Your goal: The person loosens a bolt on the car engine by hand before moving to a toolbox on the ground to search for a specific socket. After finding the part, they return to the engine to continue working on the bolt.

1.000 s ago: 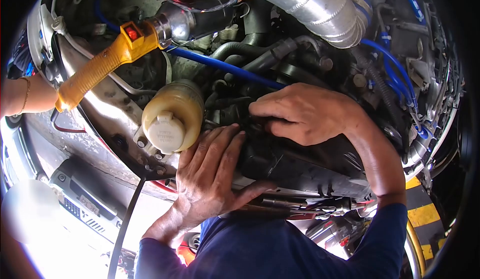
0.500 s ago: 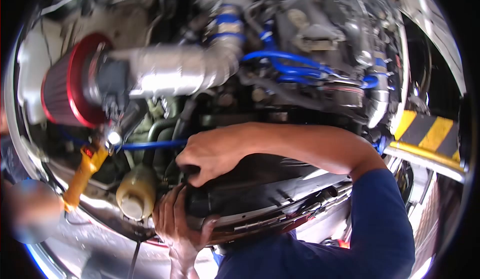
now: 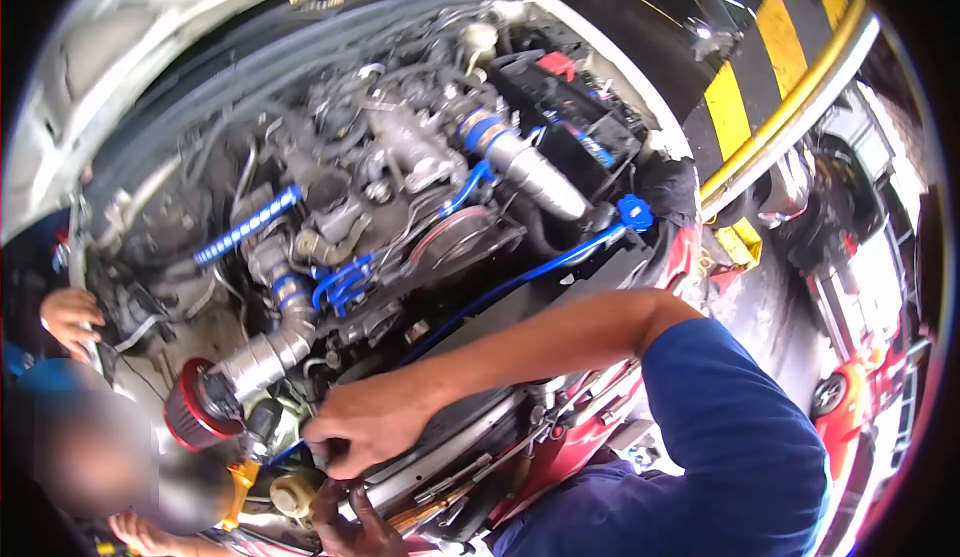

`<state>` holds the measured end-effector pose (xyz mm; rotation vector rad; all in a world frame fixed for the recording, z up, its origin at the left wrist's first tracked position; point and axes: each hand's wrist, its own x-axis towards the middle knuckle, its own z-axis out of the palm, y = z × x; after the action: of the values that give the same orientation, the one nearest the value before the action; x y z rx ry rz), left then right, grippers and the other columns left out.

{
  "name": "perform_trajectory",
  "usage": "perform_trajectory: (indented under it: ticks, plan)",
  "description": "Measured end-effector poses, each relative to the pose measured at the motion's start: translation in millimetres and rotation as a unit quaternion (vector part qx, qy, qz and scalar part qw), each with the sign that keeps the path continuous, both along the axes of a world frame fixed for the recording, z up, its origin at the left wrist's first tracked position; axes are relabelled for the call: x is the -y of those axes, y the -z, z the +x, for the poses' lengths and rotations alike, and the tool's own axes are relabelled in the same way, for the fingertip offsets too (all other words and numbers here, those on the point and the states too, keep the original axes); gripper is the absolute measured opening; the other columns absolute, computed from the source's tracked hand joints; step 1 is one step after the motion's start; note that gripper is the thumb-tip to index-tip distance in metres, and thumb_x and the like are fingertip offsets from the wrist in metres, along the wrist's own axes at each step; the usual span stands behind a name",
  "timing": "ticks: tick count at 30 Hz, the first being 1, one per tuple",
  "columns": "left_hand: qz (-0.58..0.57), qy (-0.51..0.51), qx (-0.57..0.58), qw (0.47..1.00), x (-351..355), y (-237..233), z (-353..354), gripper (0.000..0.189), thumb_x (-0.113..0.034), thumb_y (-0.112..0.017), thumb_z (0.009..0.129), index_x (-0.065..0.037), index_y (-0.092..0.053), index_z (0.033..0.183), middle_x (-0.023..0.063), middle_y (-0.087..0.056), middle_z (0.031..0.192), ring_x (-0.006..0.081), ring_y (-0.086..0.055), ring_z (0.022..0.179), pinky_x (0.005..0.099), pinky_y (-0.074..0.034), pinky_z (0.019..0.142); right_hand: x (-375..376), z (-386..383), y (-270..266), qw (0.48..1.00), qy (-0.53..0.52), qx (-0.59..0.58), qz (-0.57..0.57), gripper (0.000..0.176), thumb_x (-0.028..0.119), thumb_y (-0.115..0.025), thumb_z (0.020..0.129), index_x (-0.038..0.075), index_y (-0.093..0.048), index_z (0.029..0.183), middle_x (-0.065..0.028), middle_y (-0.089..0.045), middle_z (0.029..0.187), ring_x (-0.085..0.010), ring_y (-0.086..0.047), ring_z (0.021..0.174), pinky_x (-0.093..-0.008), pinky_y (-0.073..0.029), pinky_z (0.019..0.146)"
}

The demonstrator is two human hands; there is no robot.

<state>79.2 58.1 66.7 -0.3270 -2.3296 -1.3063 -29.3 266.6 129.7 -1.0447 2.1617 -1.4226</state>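
Observation:
My right hand is closed, fingers curled, beside the front panel of a car's engine bay. Whatever it grips, if anything, is hidden inside the fist. Just below it is my left hand, fingers and thumb apart, near the panel's edge; its lower part runs toward the bottom of the view. A pale yellowish reservoir with a round cap sits left of both hands. Beyond my right hand are a red cone air filter and a silver intake pipe.
A co-worker leans in at the left, one hand on the car's edge, another lower down. A yellow work lamp stands near the reservoir. A blue radiator cap, a battery and a yellow-black striped barrier are on the right.
The view has pulled back and turned, showing more of the engine bay and the co-worker. Both hands keep about the same place at the front panel; my right fist stays closed.

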Motion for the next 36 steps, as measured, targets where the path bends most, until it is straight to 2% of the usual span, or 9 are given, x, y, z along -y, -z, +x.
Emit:
perform_trajectory:
  ticks: [6, 7, 10, 12, 22, 25, 28, 31, 36]
  plan:
    - [-0.031, 0.098, -0.016, 0.995, -83.6, -56.5, 60.8, 0.03, -0.011, -0.077, 0.092, 0.003, -0.069, 0.117, 0.0184, -0.07, 0.111, 0.0329, -0.068, 0.102, 0.0428, -0.053, 0.09, -98.3, 142.6, -31.2, 0.982, 0.14, 0.084, -0.097, 0.04, 0.036, -0.065, 0.104, -0.003, -0.061, 0.102, -0.0114, -0.066, 0.083, -0.0178, -0.064, 0.075, -0.0368, -0.05, 0.066]
    - [-0.044, 0.133, -0.072, 0.987, -106.4, -71.9, 71.7, 0.026, 0.007, -0.075, 0.086, 0.003, -0.071, 0.111, 0.0151, -0.071, 0.105, 0.0295, -0.069, 0.097, 0.0395, -0.055, 0.087, -109.9, 167.6, -26.8, 0.971, 0.172, 0.075, -0.147, 0.034, 0.032, -0.065, 0.105, -0.002, -0.061, 0.104, -0.006, -0.064, 0.084, -0.0105, -0.06, 0.075, -0.0308, -0.049, 0.065]
    - [-0.081, 0.186, -0.097, 0.974, -150.1, -78.2, 103.6, 0.027, -0.003, -0.081, 0.086, -0.004, -0.073, 0.111, 0.0158, -0.072, 0.104, 0.0341, -0.071, 0.093, 0.0408, -0.057, 0.079, -138.2, 246.2, -26.9, 0.882, 0.285, 0.24, -0.289, 0.031, 0.031, -0.066, 0.104, 0.0, -0.062, 0.105, -0.0075, -0.069, 0.088, -0.0136, -0.063, 0.074, -0.0323, -0.051, 0.063]
    - [-0.068, 0.245, -0.069, 0.965, -180.8, -87.9, 129.5, 0.019, 0.001, -0.077, 0.087, 0.002, -0.073, 0.106, 0.0176, -0.071, 0.103, 0.0338, -0.07, 0.094, 0.0414, -0.055, 0.084, -154.8, 283.4, -3.3, 0.863, 0.319, 0.198, -0.338, 0.026, 0.026, -0.068, 0.103, 0.002, -0.062, 0.109, -0.0067, -0.071, 0.095, -0.0097, -0.063, 0.078, -0.026, -0.051, 0.065]
    - [-0.045, 0.528, -0.046, 0.847, -241.5, -78.5, 196.3, 0.024, 0.003, -0.079, 0.083, -0.001, -0.07, 0.104, 0.0135, -0.071, 0.105, 0.029, -0.072, 0.097, 0.0369, -0.057, 0.085, -173.7, 457.6, 32.0, 0.635, 0.645, 0.114, -0.41, 0.012, 0.008, -0.064, 0.102, -0.002, -0.062, 0.109, -0.0071, -0.068, 0.091, -0.0124, -0.064, 0.074, -0.0284, -0.052, 0.067]
    - [0.007, 0.559, 0.02, 0.829, -243.9, -59.7, 202.6, 0.022, 0.005, -0.076, 0.087, 0.0, -0.069, 0.108, 0.0127, -0.071, 0.107, 0.0243, -0.072, 0.098, 0.0348, -0.058, 0.087, -167.8, 502.5, 62.5, 0.571, 0.728, 0.114, -0.361, 0.013, 0.008, -0.061, 0.101, -0.004, -0.063, 0.108, -0.0091, -0.07, 0.09, -0.0132, -0.065, 0.071, -0.0288, -0.053, 0.066]
    - [0.169, 0.616, 0.338, 0.691, -256.7, -13.5, 219.6, 0.019, 0.002, -0.069, 0.096, 0.003, -0.064, 0.115, 0.0096, -0.072, 0.105, 0.0182, -0.071, 0.095, 0.0302, -0.057, 0.087, -165.9, 548.4, 122.3, 0.538, 0.788, 0.15, -0.258, 0.018, 0.008, -0.057, 0.098, -0.006, -0.064, 0.108, -0.0096, -0.07, 0.085, -0.0138, -0.065, 0.067, -0.0291, -0.053, 0.064]
    - [0.186, 0.631, 0.527, 0.539, -266.0, 23.7, 240.1, 0.015, -0.005, -0.063, 0.102, 0.003, -0.063, 0.115, 0.0108, -0.072, 0.107, 0.0184, -0.072, 0.091, 0.0326, -0.059, 0.086, -154.2, 611.2, 224.2, 0.46, 0.847, 0.209, -0.167, 0.019, 0.012, -0.059, 0.096, -0.005, -0.067, 0.1, -0.0102, -0.072, 0.08, -0.0146, -0.067, 0.061, -0.0312, -0.053, 0.055]
    - [0.071, 0.589, 0.665, 0.453, -257.4, 112.8, 275.9, 0.015, -0.008, -0.064, 0.102, 0.001, -0.065, 0.114, 0.014, -0.074, 0.105, 0.0216, -0.073, 0.086, 0.0339, -0.061, 0.082, -78.4, 725.9, 345.6, 0.296, 0.877, 0.359, -0.119, 0.03, 0.022, -0.061, 0.092, -0.005, -0.071, 0.098, -0.0128, -0.074, 0.08, -0.0186, -0.071, 0.066, -0.0338, -0.057, 0.06]
